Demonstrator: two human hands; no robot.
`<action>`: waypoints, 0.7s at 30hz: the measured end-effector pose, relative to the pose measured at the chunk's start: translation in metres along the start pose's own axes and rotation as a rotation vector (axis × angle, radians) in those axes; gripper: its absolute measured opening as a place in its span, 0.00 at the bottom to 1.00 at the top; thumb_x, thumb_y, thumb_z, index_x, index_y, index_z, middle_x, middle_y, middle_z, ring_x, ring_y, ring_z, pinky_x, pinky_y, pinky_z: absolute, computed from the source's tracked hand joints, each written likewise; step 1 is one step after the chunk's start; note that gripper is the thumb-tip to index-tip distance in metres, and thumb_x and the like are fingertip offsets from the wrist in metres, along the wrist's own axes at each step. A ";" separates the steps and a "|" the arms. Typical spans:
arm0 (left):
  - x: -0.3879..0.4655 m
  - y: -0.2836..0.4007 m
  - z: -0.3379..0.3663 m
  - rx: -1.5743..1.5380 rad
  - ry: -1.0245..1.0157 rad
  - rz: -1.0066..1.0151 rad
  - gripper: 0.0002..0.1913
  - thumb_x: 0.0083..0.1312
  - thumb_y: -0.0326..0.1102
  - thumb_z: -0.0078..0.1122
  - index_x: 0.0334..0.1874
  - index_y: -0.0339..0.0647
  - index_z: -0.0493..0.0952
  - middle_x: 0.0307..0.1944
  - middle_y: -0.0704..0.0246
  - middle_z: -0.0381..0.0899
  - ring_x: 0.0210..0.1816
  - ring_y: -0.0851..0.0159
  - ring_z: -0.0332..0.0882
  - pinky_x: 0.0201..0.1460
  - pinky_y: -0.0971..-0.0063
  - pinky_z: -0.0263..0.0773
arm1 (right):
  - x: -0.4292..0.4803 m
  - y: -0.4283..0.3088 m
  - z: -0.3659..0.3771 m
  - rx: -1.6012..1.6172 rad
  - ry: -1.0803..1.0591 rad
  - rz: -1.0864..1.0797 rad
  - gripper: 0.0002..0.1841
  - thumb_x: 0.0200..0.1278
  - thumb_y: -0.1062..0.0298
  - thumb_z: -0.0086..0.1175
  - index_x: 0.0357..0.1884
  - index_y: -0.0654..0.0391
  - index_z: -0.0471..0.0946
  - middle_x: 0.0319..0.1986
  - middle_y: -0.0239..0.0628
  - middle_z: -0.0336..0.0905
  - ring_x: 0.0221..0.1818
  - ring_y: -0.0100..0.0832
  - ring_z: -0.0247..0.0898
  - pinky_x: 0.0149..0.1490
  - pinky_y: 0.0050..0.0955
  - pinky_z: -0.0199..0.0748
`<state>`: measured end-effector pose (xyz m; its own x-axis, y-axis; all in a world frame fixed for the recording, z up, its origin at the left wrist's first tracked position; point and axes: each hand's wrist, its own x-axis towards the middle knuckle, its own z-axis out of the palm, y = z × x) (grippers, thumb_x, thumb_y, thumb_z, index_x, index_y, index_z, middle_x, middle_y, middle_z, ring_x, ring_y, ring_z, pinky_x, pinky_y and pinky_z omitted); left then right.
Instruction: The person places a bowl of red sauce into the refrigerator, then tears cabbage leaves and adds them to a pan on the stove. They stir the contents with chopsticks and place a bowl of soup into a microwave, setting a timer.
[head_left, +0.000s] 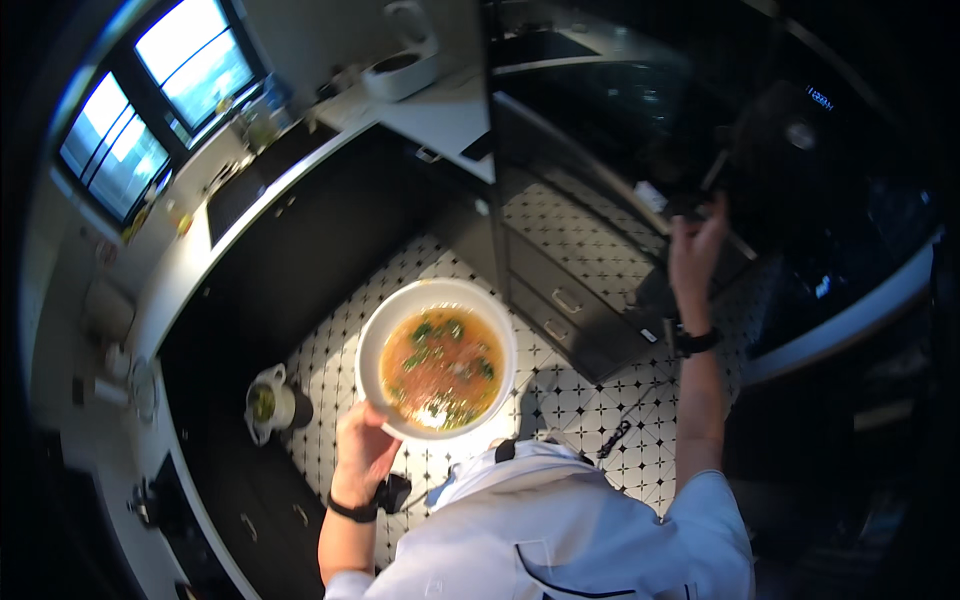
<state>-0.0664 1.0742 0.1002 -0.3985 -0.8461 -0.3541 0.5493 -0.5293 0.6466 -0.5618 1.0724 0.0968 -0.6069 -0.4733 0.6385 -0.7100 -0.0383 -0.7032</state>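
A white bowl (366, 330) of orange-red broth with green leafy pieces is held up in front of my body. My left hand (367, 442) grips it by its near left rim, with the thumb on the edge. Off to the right, my right hand (697, 244) reaches out to a dark, glossy built-in appliance (780, 172) with a lit display and a round knob (800, 135). Its fingers are bent at a dark part of the front, perhaps a handle. The dimness there hides whether they grip it.
Dark base cabinets (300, 247) under a pale counter (442, 120) curve along the left and back. A white rice cooker (401, 75) stands there with its lid up. A bin (277, 405) with green scraps sits on the patterned tile floor (337, 352). Drawers (566, 307) lie below the appliance.
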 end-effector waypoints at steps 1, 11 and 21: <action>-0.002 0.001 0.005 -0.009 -0.041 -0.012 0.20 0.53 0.27 0.49 0.49 0.29 0.76 0.51 0.57 0.81 0.54 0.55 0.79 0.64 0.57 0.72 | -0.001 -0.003 0.003 0.026 -0.068 -0.030 0.39 0.71 0.64 0.52 0.80 0.59 0.47 0.67 0.53 0.58 0.54 0.38 0.70 0.59 0.40 0.72; -0.027 0.012 0.038 0.007 0.028 -0.074 0.15 0.48 0.24 0.47 0.38 0.32 0.79 0.44 0.60 0.84 0.47 0.55 0.82 0.57 0.59 0.77 | -0.059 -0.061 0.085 -0.118 -0.037 -0.545 0.42 0.59 0.65 0.63 0.73 0.68 0.57 0.54 0.53 0.72 0.51 0.45 0.74 0.52 0.44 0.74; -0.029 0.015 0.092 0.030 -0.174 -0.107 0.20 0.52 0.28 0.47 0.47 0.31 0.76 0.50 0.57 0.80 0.52 0.53 0.79 0.60 0.57 0.75 | -0.105 -0.147 0.131 0.077 -0.327 -0.615 0.31 0.71 0.57 0.55 0.73 0.57 0.63 0.58 0.48 0.67 0.53 0.44 0.72 0.58 0.47 0.70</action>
<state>-0.1141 1.0969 0.1828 -0.5758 -0.7600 -0.3015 0.4759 -0.6114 0.6322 -0.3465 1.0127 0.0919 0.0440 -0.5861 0.8090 -0.8554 -0.4404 -0.2726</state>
